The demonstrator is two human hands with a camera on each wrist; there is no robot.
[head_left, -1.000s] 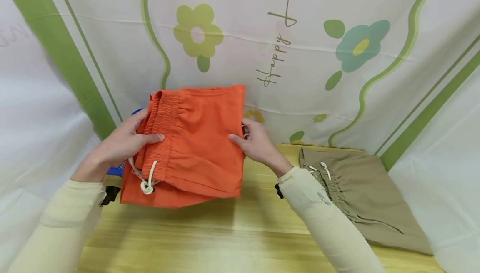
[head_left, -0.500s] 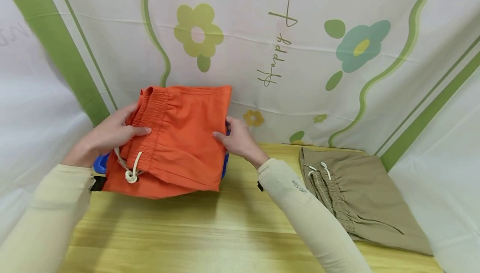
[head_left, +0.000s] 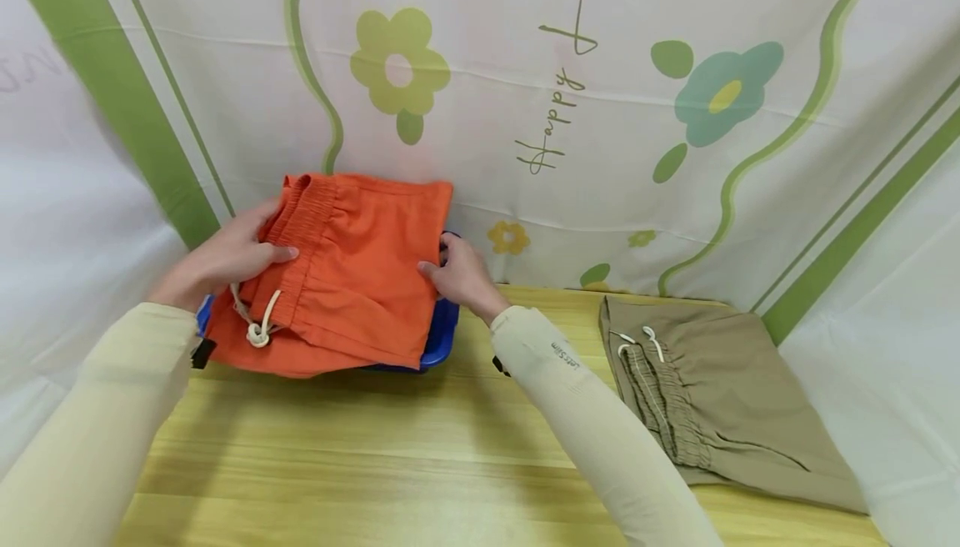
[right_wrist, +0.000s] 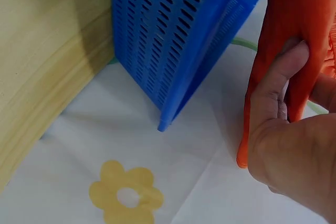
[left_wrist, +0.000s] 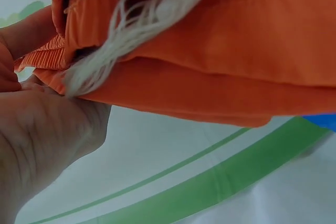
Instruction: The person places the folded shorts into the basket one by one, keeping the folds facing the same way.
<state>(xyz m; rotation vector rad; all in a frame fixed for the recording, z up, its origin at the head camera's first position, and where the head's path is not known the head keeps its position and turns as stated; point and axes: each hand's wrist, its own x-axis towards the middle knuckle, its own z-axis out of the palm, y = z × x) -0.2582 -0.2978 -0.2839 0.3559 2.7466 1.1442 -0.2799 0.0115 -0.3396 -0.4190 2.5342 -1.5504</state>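
Blue basket: below and between the two hands, a perforated blue basket (head_left: 442, 334) stands mostly hidden by the cloth above it; its rim shows just under the right hand (head_left: 465, 280).
Khaki garment: well off to the right of the right hand, a folded khaki garment (head_left: 757, 397) with pale cords lies on the wood-grain table (head_left: 375, 464), partly behind the right forearm.
Backdrop: just beyond both hands hangs a white curtain (head_left: 487, 113) with green bands, flowers and lettering.
Left hand: the left hand (head_left: 232, 255) grips the waistband end, thumb on top.
Right hand: it pinches the opposite edge, thumb in front and fingers behind.
Orange garment: held between the hands, over the basket; the right wrist view shows a gap between the orange garment (head_left: 367, 272) and the basket wall.
Its look: folded in layers, gathered elastic waistband toward the left hand, plain smooth panel toward the right, lower layer sagging below.
Drawstring: a knotted off-white drawstring (head_left: 258, 332) dangles just below the left thumb; the left wrist view shows frayed strands.
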